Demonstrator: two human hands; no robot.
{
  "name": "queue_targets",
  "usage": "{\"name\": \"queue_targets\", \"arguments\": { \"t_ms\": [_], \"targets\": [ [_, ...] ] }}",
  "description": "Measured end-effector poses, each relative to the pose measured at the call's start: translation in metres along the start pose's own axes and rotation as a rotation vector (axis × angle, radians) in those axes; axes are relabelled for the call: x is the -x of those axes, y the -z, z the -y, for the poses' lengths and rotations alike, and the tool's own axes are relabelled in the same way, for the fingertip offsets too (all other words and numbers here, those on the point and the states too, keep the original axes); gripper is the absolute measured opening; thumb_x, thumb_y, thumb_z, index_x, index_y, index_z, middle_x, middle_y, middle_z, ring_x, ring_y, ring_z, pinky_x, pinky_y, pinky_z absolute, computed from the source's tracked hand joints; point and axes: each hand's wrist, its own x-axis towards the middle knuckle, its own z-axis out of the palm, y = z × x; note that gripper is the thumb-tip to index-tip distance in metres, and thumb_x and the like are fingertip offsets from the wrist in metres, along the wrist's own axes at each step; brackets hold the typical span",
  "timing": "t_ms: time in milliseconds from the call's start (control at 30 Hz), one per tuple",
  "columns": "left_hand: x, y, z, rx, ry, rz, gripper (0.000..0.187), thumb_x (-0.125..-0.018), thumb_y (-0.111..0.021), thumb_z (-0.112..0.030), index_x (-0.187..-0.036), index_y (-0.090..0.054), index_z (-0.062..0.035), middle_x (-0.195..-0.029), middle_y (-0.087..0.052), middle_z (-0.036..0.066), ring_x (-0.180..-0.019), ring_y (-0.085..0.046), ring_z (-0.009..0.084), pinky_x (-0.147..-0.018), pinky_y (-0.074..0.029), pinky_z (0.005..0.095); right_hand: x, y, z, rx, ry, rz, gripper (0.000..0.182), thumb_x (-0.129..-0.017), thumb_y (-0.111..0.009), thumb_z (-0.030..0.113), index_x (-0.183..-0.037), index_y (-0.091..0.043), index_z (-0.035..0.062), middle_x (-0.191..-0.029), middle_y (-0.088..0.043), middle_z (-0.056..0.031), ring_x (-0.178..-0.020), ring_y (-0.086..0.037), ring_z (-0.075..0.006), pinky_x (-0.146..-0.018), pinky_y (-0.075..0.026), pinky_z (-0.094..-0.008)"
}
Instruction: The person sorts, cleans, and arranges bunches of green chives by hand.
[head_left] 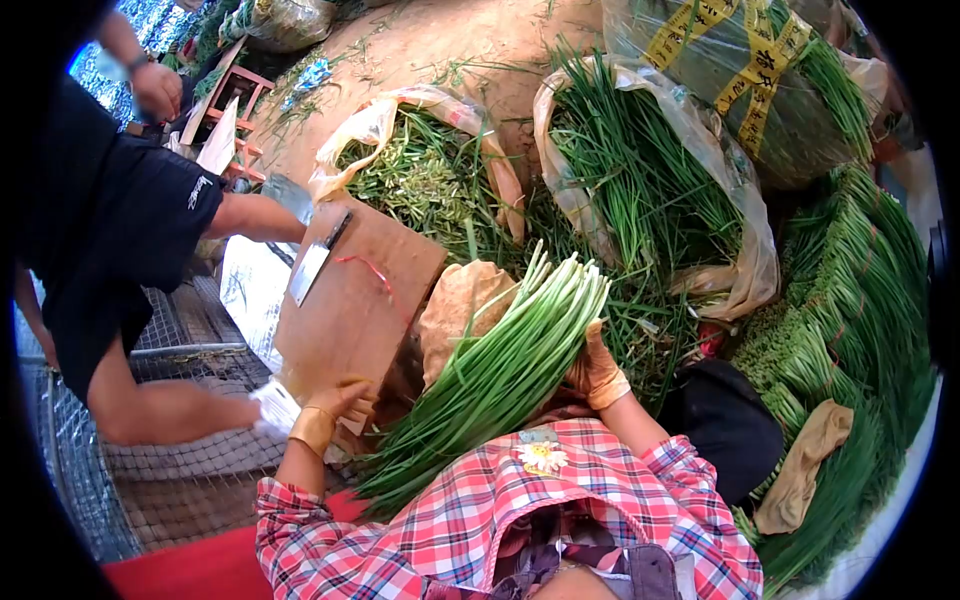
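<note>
head view of a person at work among bundled greens. the bundle of green stalks [487, 374] lies slantwise before the plaid shirt [480, 520], pale ends upper right, leaf tips lower left. its underside is hidden, and the stalks cover part of the tan wrapping [460, 308] behind. the right hand [595, 366], gloved, is closed on the bundle near the pale ends; its fingers pass partly out of sight behind the stalks. the left hand [338, 405], also gloved, is just beside the near edge of the wooden board [372, 265]; whether its fingers grip anything cannot be told. a dark lens border cuts off the outer scene, including a co-worker's upper body; the co-worker's foot [275, 408] is blurred. the board bounds the leaf tips on the left, the open bag of greens [650, 165] stands beyond the pale ends, and the dark cloth [725, 430] lies near the right forearm; a narrow gap parts left hand and leaves. both forearms reach forward, the right elbow bent and the right palm turned inward.
</note>
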Motion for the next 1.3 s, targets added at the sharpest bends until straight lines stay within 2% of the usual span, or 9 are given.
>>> {"name": "queue_targets", "arguments": {
  "t_ms": [67,133,200,433,467,633,900,1067,1300],
  "targets": [
    [-0.016,0.009,-0.011,-0.465,-0.203,-0.481,0.029,-0.085,-0.061,-0.024,-0.1,-0.064,0.0005,-0.097,-0.066,0.008,-0.08,-0.061,0.0125,-0.071,-0.047,0.0242,-0.003,0.003,0.003,-0.017,-0.025,0.028,0.078,-0.072,-0.074,0.038,-0.133,-0.035,0.0076,-0.128,-0.048,-0.0083,-0.115,-0.049,-0.0249,-0.098,-0.043,-0.0404],
    [-0.017,-0.018,-0.045,-0.447,-0.701,-0.481,0.031,-0.083,-0.063,-0.027,-0.098,-0.064,0.0006,-0.098,-0.065,0.011,-0.082,-0.064,0.0203,-0.072,-0.049,0.0292,-0.01,0.0,0.005,-0.039,-0.056,0.026,0.077,-0.072,-0.074,0.037,-0.132,-0.037,0.0074,-0.127,-0.048,-0.0083,-0.114,-0.05,-0.0249,-0.098,-0.043,-0.0403],
    [-0.005,-0.066,-0.098,-0.827,-0.863,-0.366,0.038,-0.081,-0.064,-0.032,-0.102,-0.062,-0.0002,-0.1,-0.064,0.014,-0.096,-0.06,0.0317,-0.082,-0.047,0.0369,-0.016,0.001,0.001,-0.116,-0.103,0.039,0.072,-0.073,-0.073,0.034,-0.13,-0.039,0.007,-0.126,-0.049,-0.0085,-0.113,-0.05,-0.0251,-0.098,-0.043,-0.0405],
    [-0.096,-0.125,-0.152,-1.523,-0.982,-0.158,0.067,-0.076,-0.056,-0.06,-0.113,-0.057,-0.0039,-0.116,-0.056,0.019,-0.121,-0.039,0.0427,-0.099,-0.028,0.0532,-0.022,-0.016,0.005,0.063,-0.055,-0.027,0.087,-0.069,-0.072,0.048,-0.133,-0.033,0.0053,-0.128,-0.047,-0.0125,-0.113,-0.051,-0.0264,-0.093,-0.048,-0.0403],
    [-0.104,-0.13,-0.159,-1.526,-0.884,-0.048,0.076,-0.074,-0.054,-0.063,-0.124,-0.047,-0.0062,-0.132,-0.044,0.019,-0.125,-0.031,0.0492,-0.099,-0.03,0.0549,-0.025,-0.016,0.008,0.062,-0.063,-0.031,0.086,-0.069,-0.072,0.048,-0.133,-0.033,0.0047,-0.127,-0.048,-0.0131,-0.113,-0.052,-0.0265,-0.092,-0.049,-0.0396],
    [-0.089,-0.149,-0.161,-1.461,-0.993,0.06,0.072,-0.076,-0.057,-0.053,-0.125,-0.044,-0.0024,-0.122,-0.045,0.018,-0.114,-0.04,0.0383,-0.096,-0.031,0.0488,-0.044,-0.025,0.015,0.113,-0.143,0.005,0.086,-0.069,-0.071,0.049,-0.132,-0.035,0.0036,-0.126,-0.049,-0.0137,-0.112,-0.053,-0.0265,-0.091,-0.05,-0.039],
    [-0.084,-0.17,-0.138,-1.009,-1.123,-0.098,0.057,-0.086,-0.052,-0.037,-0.13,-0.041,-0.0027,-0.127,-0.047,0.02,-0.12,-0.039,0.0405,-0.1,-0.026,0.0531,-0.053,-0.057,0.044,0.253,-0.132,0.044,0.087,-0.068,-0.077,0.04,-0.133,-0.034,0.003,-0.126,-0.049,-0.0096,-0.113,-0.051,-0.0224,-0.095,-0.045,-0.0355],
    [-0.072,-0.175,-0.13,-0.765,-1.196,-0.129,0.05,-0.084,-0.056,-0.023,-0.128,-0.042,-0.0022,-0.12,-0.05,0.023,-0.104,-0.053,0.0403,-0.086,-0.044,0.045,-0.052,-0.075,0.049,0.349,-0.095,-0.002,0.083,-0.066,-0.079,0.04,-0.13,-0.038,0.005,-0.122,-0.052,-0.0073,-0.111,-0.052,-0.0205,-0.095,-0.045,-0.0344],
    [-0.059,-0.189,-0.109,-0.943,-1.22,-0.369,0.051,-0.08,-0.059,-0.014,-0.126,-0.041,-0.0029,-0.122,-0.048,0.024,-0.098,-0.055,0.0377,-0.079,-0.049,0.0412,-0.055,-0.083,0.037,0.382,-0.096,0.047,0.083,-0.065,-0.08,0.04,-0.13,-0.039,0.007,-0.121,-0.052,-0.0052,-0.11,-0.052,-0.0184,-0.095,-0.044,-0.0336]
  ]
}}
